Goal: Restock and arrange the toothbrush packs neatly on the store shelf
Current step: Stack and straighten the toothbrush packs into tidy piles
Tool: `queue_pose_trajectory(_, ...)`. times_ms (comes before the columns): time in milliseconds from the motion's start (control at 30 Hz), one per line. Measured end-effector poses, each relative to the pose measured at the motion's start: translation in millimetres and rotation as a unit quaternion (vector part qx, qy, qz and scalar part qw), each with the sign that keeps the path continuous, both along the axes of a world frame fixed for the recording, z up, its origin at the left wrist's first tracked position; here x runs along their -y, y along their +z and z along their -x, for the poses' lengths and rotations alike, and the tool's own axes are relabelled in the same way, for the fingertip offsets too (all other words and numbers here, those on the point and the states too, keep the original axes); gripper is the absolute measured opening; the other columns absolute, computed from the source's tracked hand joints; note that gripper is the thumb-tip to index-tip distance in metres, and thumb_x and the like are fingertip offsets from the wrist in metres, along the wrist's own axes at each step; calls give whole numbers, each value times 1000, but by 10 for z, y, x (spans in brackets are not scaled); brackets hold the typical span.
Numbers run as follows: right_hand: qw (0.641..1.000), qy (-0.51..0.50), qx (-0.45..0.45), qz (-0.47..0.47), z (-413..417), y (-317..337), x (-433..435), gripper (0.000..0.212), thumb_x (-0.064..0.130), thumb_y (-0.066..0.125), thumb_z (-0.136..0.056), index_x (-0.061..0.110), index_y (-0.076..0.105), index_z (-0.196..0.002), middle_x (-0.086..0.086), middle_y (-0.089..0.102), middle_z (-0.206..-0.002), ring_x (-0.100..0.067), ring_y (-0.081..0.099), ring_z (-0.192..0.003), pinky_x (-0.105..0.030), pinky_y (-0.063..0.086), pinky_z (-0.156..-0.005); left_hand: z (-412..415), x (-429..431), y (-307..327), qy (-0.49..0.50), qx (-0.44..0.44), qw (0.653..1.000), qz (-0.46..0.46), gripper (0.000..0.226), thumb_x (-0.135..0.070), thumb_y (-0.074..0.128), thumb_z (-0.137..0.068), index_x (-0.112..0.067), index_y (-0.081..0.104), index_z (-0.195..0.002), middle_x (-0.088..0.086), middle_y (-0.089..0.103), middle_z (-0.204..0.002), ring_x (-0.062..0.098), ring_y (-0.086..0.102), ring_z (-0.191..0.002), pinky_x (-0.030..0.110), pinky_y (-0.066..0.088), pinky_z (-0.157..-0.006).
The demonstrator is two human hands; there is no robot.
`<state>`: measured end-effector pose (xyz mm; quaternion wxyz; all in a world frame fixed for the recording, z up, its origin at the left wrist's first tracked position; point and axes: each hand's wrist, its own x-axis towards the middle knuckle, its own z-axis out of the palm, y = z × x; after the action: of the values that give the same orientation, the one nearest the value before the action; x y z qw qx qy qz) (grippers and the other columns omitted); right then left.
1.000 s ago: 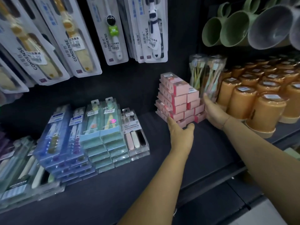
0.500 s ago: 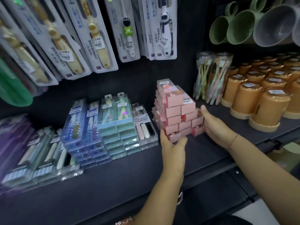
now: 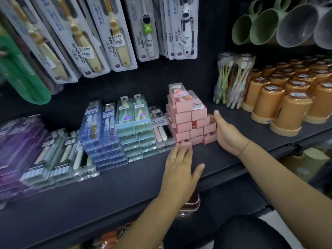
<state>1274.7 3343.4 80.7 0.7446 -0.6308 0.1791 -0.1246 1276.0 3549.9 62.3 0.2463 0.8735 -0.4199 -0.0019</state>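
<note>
Dark store shelf (image 3: 125, 186) boards carry rows of stacked packs below hanging carded brushes. A staggered stack of pink toothbrush packs (image 3: 188, 121) stands between the two hands. The left hand (image 3: 179, 169) lays straight, close-set fingers (image 3: 181, 148) against the lowest pack's front end. The right hand (image 3: 228, 135) presses flat on the stack's right side, pinching nothing. This bracing looks meant to square the uneven ends and keep the stack snug against the clear soft toothbrush packs (image 3: 161, 133) just left of the left fingers.

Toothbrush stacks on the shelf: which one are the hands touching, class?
The pink stack, rightmost of the row. The left hand touches its front, the right hand its right side; the blue stack and teal stack lie untouched.
</note>
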Motion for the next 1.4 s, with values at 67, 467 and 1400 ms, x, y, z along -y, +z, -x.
queue_pose_trajectory(67, 999, 44, 14, -14, 83, 30, 108, 48, 51, 27, -102, 21, 57, -126, 2, 62, -129, -10, 56, -121, -29, 41, -103, -82, -18, -43, 1, 46, 999, -18, 85, -70, 11, -91, -13, 44, -145, -3, 40, -149, 19, 25, -143, 34, 15, -119)
queue_pose_trajectory(467, 940, 82, -10, 330, 150, -205, 350, 84, 11, 80, -77, 29, 36, -146, 16, 51, -138, 6, 49, -125, -15, 37, -105, -164, -91, 13, 15, -87, 996, -23, 61, -47, 38, -102, -16, 28, -153, -7, 24, -158, 10, 18, -145, 25, 13, -119)
queue_pose_trajectory(1400, 930, 3, 27, 368, -257, 501, -5, 72, 26, 70, -87, 26, 34, -149, 19, 48, -132, 0, 47, -118, -9, 35, -96, -447, 374, 709, 86, -324, 878, 341, 64, -50, 41, -101, -41, 7, -154, -14, 16, -161, 7, 22, -144, 40, 23, -120)
